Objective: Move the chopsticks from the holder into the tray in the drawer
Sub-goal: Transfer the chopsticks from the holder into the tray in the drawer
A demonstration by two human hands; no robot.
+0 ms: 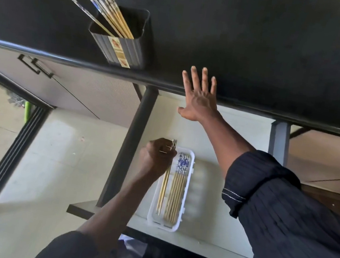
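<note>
Within left hand (156, 159) closed fingers: pale bamboo chopsticks (163, 191), tips over white plastic tray (187, 188). Right hand (199, 100) fingers splayed, flat on black countertop (262, 54). Holder label unreadable.

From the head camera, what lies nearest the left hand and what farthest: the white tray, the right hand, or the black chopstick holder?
Measured from the left hand, which grips chopsticks over the drawer:
1. White tray: directly beside the hand, to its right in the drawer.
2. Right hand: above, spread open at the edge of the black counter.
3. Chopstick holder: farthest, up on the counter to the upper left.
</note>
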